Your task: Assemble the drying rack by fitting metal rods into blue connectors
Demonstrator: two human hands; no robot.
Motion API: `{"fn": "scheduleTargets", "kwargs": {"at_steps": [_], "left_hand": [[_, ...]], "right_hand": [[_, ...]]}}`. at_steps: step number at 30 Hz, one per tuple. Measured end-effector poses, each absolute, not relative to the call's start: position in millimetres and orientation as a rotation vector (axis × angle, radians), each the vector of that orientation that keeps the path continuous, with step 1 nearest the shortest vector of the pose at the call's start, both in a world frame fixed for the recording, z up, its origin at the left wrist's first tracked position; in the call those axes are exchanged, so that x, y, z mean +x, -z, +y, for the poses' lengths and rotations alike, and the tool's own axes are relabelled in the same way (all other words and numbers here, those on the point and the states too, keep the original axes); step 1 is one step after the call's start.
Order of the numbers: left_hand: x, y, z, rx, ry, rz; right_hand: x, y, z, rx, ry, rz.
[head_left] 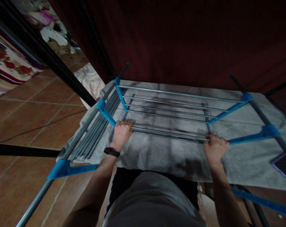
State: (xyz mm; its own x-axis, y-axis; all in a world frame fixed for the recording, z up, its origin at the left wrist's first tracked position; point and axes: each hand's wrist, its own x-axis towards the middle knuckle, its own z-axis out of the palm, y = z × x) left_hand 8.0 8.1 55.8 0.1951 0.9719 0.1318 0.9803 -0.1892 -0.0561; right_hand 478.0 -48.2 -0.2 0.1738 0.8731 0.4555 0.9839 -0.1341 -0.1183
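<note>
Left hand (121, 131) and right hand (215, 147) both closed around grey rods (168, 134) of drying rack (230, 108), above grey towel (157, 154).

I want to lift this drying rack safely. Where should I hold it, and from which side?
Probably grip the near grey rail from above, wide apart, as the left hand and right hand do: it is a thin straight bar, and the blue joints look weaker.

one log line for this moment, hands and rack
left hand: shut on rack rail | right hand: shut on same rail | drying rack: unfolded over grey towel | phone: on towel, right edge
</note>
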Motion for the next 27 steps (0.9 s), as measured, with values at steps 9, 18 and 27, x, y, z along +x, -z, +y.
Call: {"fn": "scheduleTargets", "kwargs": {"at_steps": [9, 18, 27], "left_hand": [[13, -55, 0, -2.282, 0.133, -1.816], [13, -49, 1, -2.231, 0.16, -1.831], [10, -42, 4, -2.229, 0.161, -1.871]], "right_hand": [[480, 4, -49, -2.043, 0.407, -1.752], [481, 12, -49, -2.044, 0.395, -1.72], [480, 13, -48, -2.005, 0.404, -1.669]]}}
